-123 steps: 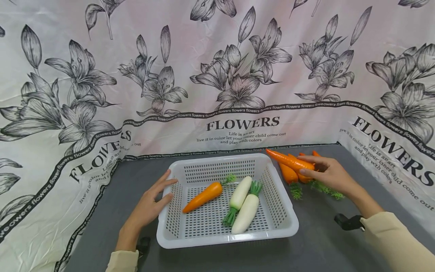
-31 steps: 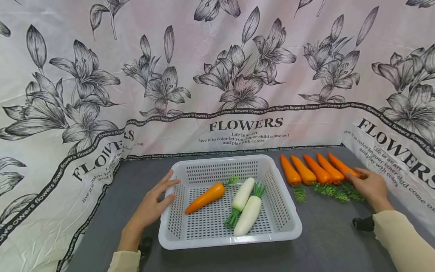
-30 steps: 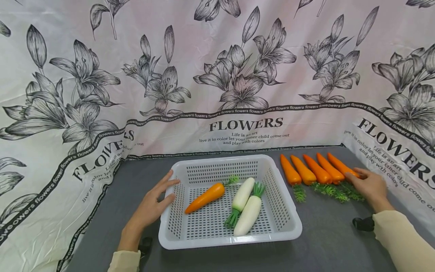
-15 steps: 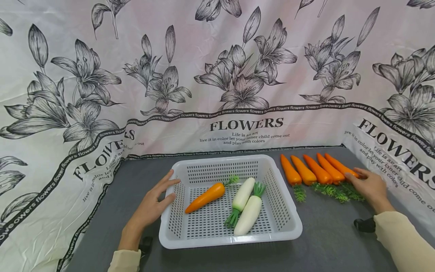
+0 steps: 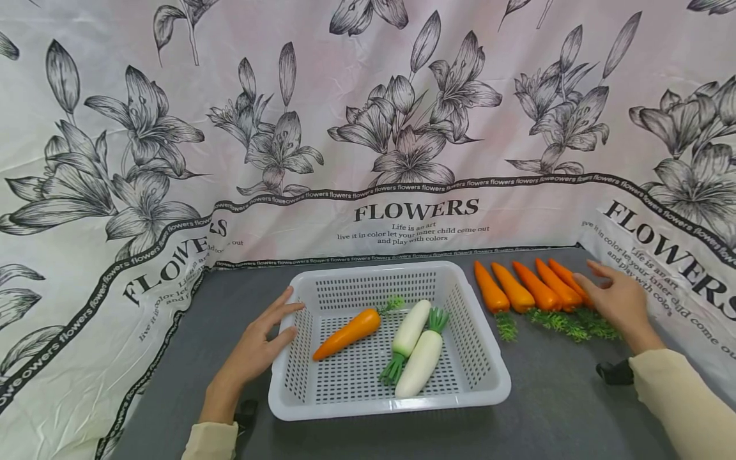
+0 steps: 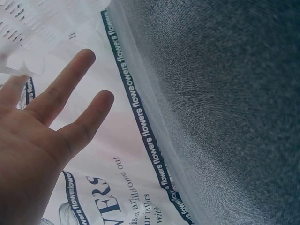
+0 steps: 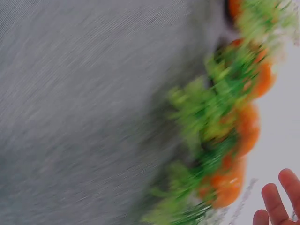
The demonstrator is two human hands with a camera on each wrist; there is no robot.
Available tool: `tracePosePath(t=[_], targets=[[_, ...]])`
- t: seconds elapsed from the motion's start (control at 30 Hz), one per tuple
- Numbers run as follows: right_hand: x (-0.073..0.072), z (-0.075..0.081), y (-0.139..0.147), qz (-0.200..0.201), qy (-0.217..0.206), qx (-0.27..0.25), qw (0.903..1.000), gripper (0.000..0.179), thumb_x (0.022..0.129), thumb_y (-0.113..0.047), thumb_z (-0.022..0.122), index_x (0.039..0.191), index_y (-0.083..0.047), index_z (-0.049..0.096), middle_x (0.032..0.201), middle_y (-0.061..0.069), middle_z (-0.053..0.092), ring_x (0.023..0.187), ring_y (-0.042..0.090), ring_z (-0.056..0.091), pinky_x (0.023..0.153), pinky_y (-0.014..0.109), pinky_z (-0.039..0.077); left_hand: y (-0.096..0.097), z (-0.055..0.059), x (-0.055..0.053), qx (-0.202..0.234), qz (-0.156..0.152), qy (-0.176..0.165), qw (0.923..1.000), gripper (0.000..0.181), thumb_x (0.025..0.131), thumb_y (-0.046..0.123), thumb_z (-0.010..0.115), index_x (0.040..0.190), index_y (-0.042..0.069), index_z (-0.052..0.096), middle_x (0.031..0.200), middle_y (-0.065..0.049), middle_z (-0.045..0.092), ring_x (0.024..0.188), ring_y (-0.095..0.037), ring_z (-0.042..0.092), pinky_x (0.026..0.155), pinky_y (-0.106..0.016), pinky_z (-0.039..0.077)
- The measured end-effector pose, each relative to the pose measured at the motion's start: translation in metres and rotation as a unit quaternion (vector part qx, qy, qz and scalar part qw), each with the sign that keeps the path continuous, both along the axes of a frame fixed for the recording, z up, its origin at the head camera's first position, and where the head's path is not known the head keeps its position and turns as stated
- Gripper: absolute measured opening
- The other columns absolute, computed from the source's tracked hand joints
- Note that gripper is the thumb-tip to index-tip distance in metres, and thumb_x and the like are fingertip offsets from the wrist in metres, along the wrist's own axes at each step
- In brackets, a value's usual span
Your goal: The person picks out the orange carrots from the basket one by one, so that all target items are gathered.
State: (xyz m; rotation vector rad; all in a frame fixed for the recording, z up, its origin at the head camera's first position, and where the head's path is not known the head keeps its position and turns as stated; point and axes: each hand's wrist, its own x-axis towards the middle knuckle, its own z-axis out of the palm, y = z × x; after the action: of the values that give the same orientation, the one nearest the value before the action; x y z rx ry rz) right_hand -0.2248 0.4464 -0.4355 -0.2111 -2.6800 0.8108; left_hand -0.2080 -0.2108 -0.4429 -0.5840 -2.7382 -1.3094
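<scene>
My left hand (image 5: pixel 253 345) rests at the left rim of a white perforated basket (image 5: pixel 391 404), its fingers spread over the edge. Spread fingers (image 6: pixel 75 75) of that hand also show in the left wrist view. Inside the basket lie one orange carrot (image 5: pixel 347 334) with a green top and two white radishes (image 5: pixel 422 363) with green leaves. To the right, several carrots (image 5: pixel 542 285) lie side by side in a row, tips away from me. My right hand (image 5: pixel 621 303) hovers by the rightmost carrot (image 5: pixel 570 279), overlapping its thick end, with fingers loosely extended and nothing held.
Green feathery carrot tops (image 7: pixel 211 112) point toward me, blurred in the right wrist view. The dark grey table (image 5: pixel 552 396) meets a flower-printed cloth (image 5: pixel 276 230) at the back and sides. A black wrist strap piece (image 5: pixel 615 372) hangs under my right sleeve.
Earlier my right hand held a carrot over a loose pile; the carrots now lie in a row. It has just let go of the rightmost carrot and lifted slightly. My left hand stays put.
</scene>
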Motion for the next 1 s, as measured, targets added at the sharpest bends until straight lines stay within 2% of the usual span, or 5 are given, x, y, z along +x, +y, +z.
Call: tracePosePath(t=[0.1,0.17,0.3,0.53,1.0], targets=[[-0.005,0.01,-0.013,0.015,0.004,-0.012,0.9998,0.065,0.1,-0.045,0.059,0.15,-0.004,0.048,0.137,0.035,0.057,0.105,0.039,0.062,0.066,0.027,0.046,0.0,0.0,0.0,0.001,-0.002,-0.001,1.0,0.044,0.103,0.026,0.059,0.146,0.022,0.056,0.171,0.0,0.021,0.157,-0.04,0.022,0.115,-0.075,0.025],[-0.009,0.017,-0.024,0.027,0.006,-0.016,0.9995,0.065,0.101,-0.045,0.058,0.151,-0.005,0.048,0.138,0.035,0.057,0.112,0.05,0.057,0.07,0.036,0.051,-0.001,0.0,0.0,0.001,-0.003,-0.001,1.0,0.044,0.103,0.026,0.058,0.146,0.022,0.056,0.171,0.0,0.021,0.157,-0.04,0.021,0.115,-0.075,0.025],[-0.013,0.03,-0.047,0.067,0.018,-0.017,0.9974,0.062,0.101,-0.041,0.06,0.151,-0.004,0.048,0.139,0.033,0.057,0.114,0.05,0.057,0.075,0.054,0.052,-0.001,0.0,0.001,0.001,-0.005,-0.002,1.0,0.043,0.103,0.027,0.058,0.146,0.023,0.056,0.171,0.001,0.022,0.157,-0.04,0.021,0.115,-0.075,0.026],[-0.022,0.052,-0.092,0.13,0.067,0.012,0.9891,0.053,0.099,-0.034,0.066,0.144,-0.008,0.058,0.135,0.026,0.064,0.104,0.041,0.063,0.068,0.034,0.049,-0.002,-0.001,0.001,-0.001,-0.003,-0.001,1.0,0.043,0.103,0.027,0.058,0.146,0.024,0.056,0.171,0.001,0.022,0.157,-0.04,0.022,0.115,-0.075,0.026],[-0.024,0.098,-0.19,0.259,0.034,-0.004,0.9652,0.051,0.097,-0.031,0.07,0.144,-0.015,0.06,0.146,0.014,0.06,0.116,0.035,0.059,0.091,0.054,0.053,-0.001,-0.002,0.0,0.001,0.001,0.004,1.0,0.043,0.102,0.026,0.058,0.145,0.023,0.057,0.171,0.002,0.022,0.156,-0.04,0.023,0.114,-0.074,0.028]])
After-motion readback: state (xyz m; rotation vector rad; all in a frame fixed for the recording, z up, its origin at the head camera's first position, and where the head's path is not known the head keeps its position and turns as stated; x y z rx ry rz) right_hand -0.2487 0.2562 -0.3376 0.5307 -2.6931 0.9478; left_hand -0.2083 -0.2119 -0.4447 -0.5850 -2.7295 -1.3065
